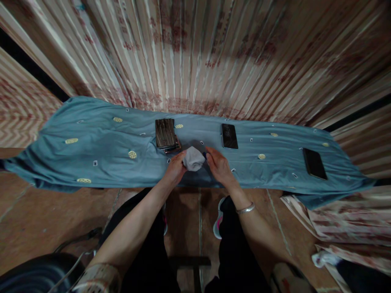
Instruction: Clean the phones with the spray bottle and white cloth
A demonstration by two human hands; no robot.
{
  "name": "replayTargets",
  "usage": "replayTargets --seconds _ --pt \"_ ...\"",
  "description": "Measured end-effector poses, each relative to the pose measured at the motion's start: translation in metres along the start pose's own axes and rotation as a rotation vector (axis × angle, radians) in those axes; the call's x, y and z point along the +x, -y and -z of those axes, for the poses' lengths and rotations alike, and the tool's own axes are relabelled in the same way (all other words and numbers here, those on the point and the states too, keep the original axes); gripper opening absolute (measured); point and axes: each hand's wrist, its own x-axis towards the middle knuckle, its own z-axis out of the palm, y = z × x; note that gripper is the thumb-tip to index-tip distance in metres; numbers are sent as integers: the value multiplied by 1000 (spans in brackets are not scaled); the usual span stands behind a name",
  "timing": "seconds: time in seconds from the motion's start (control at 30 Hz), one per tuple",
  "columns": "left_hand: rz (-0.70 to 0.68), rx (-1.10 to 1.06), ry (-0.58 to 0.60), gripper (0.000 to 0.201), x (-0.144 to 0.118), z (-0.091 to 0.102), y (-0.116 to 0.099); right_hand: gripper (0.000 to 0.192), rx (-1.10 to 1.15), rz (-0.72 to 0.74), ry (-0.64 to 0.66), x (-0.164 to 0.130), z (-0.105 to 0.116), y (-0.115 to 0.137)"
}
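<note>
At frame centre, the left hand [174,167] and right hand [217,165] pinch a crumpled grey cloth [193,158] over the teal-covered table [91,154], apparently mid-wiping; three dark phones lie apart, untouched.

I cannot see what my left hand [174,167] and right hand [218,165] wrap inside the grey cloth [193,158]; it hides my fingertips. The stacked phones [166,134] overlap, count unclear. Picture edges cut off my elbows

Striped patterned curtain [195,53] hung behind a blue sheet [91,150] over the bench; brown tiled floor [36,211], dim light.
</note>
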Motion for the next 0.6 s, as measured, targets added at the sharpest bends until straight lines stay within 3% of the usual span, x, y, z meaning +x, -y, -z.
replayTargets --seconds 0.2,0.3,0.6 --pt "27 -9 58 17 -4 -6 -6 54 537 -311 77 4 0 16" --pt "10 -9 73 17 -4 -7 -8 48 771 -454 100 6 -3 20" --pt "-75 62 40 21 -5 -1 -15 36 872 -511 7 13 -16 30"
